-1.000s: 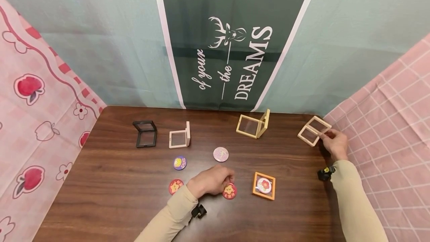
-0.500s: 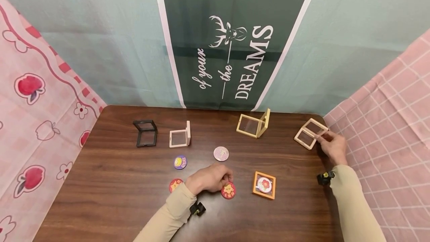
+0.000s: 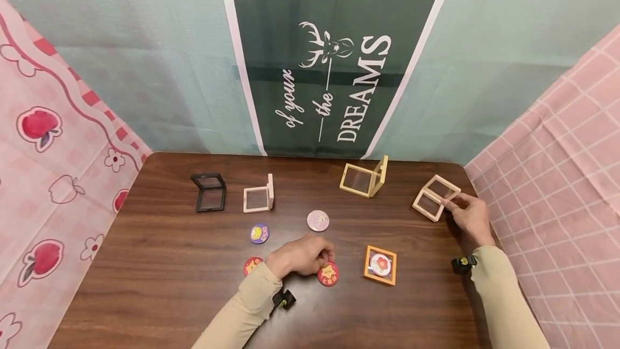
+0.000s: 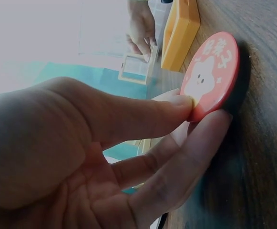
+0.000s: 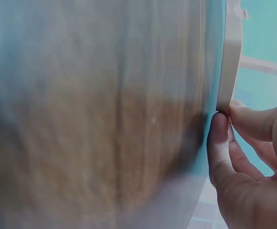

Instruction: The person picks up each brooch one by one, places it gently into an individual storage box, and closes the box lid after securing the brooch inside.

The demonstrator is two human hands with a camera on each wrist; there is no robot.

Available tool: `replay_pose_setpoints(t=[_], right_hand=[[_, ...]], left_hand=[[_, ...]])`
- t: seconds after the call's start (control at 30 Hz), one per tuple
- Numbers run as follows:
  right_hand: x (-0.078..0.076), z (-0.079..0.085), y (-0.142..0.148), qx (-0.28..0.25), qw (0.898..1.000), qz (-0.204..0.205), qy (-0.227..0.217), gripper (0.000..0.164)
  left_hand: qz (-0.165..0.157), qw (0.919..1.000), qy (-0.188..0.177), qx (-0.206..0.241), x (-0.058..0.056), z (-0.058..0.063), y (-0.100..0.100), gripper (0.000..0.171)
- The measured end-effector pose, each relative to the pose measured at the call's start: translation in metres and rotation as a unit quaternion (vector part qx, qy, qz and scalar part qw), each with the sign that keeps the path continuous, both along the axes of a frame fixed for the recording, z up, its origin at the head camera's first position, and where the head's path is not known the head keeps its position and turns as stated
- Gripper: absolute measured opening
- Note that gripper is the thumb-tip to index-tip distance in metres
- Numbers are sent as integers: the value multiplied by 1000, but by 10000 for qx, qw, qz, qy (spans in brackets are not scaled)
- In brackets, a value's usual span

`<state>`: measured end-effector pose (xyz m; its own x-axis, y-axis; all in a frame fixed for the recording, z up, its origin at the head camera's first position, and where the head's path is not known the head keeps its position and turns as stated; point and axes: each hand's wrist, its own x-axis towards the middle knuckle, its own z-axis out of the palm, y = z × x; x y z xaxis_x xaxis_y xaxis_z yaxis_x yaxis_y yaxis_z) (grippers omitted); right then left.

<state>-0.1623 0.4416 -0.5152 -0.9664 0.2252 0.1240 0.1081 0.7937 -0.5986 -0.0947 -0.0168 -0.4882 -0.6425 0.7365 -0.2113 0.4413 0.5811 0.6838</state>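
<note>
A red round badge (image 3: 329, 274) with a star figure is pinched between the thumb and fingers of my left hand (image 3: 300, 256). Seen from the left wrist, the badge (image 4: 213, 76) is tilted, with its dark underside facing the table. My right hand (image 3: 470, 217) pinches the edge of an unfolded pale pink display frame (image 3: 430, 193) at the table's right side. In the right wrist view the frame's rim (image 5: 230, 57) sits between thumb and index finger. Between the hands lies an orange frame (image 3: 366, 262) with a white flower badge (image 3: 380, 265) inside.
Along the back stand an unfolded black frame (image 3: 210, 209), another pale pink frame (image 3: 270, 194) and a yellow frame (image 3: 380, 178). A pink badge (image 3: 318, 221), a purple badge (image 3: 259, 234) and a second red badge (image 3: 251, 266), partly behind the left sleeve, lie nearby.
My right hand has brought the pale pink frame leftward and slightly toward me. The left hand has shifted slightly left with the red badge.
</note>
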Motion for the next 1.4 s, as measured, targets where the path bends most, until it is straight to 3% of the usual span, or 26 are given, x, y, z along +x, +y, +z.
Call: replay_pose_setpoints(t=[0.33, 1.4], right_hand=[[5, -3, -23, 287, 9994, 186, 11, 18], [7, 7, -64, 212, 9948, 944, 306, 10]], left_hand=[[90, 9999, -43, 4, 1, 2, -2, 14], [105, 9999, 107, -4, -2, 0, -2, 16]])
